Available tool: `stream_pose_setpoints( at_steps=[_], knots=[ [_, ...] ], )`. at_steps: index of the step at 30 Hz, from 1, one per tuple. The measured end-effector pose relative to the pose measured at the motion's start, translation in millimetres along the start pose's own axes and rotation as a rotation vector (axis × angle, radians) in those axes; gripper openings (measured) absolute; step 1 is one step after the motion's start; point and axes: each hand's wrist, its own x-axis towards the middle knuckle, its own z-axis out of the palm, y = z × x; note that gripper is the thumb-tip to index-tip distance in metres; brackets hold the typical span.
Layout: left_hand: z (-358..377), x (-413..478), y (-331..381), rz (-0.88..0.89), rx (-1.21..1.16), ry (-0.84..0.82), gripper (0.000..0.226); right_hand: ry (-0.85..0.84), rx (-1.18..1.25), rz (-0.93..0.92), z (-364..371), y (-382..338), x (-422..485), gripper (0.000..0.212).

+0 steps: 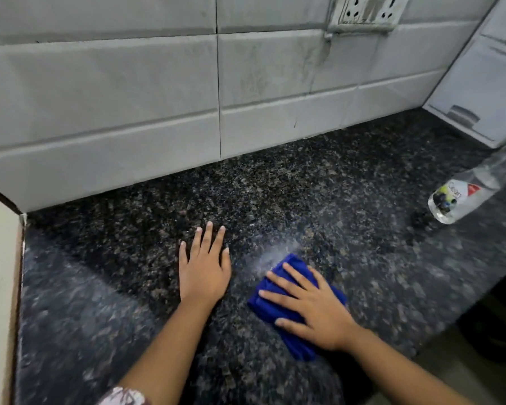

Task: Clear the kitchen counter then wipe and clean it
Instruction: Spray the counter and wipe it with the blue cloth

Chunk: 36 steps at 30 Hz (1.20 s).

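While right hand (310, 311) presses blue cloth (266, 309), fingers spread | left hand (203, 273) flat, fingers apart | risk: wide sweep could topple bottle (462, 194)

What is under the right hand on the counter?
A folded blue cloth, pressed flat on the granite counter by the right hand. The cloth's middle and the counter beneath it are covered.

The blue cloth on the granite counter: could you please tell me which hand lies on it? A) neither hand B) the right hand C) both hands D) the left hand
B: the right hand lies with spread fingers on the blue cloth, while the left hand rests flat on the granite counter beside it, apart from the cloth.
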Motion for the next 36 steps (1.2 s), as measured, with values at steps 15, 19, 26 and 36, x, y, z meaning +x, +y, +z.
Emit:
stream_pose_setpoints(
  at_steps=[15, 19, 26, 36],
  knots=[
    [-1, -3, 2, -0.008, 0.006, -0.021, 0.054, 0.000, -0.002, 0.284, -6, 30, -51, 0.052],
    [-2, -3, 3, -0.009, 0.018, -0.026, 0.054, 0.039, 0.042, 0.485, -14, 12, -10, 0.058],
    [-3, -3, 6, -0.013, 0.038, -0.029, 0.053, -0.017, 0.056, 0.131, 8, -25, -101, 0.050],
    [-6, 0, 16, -0.079, -0.001, -0.028, 0.051, 0.028, 0.053, 0.085, 13, -58, -64, 0.052]
  ],
)
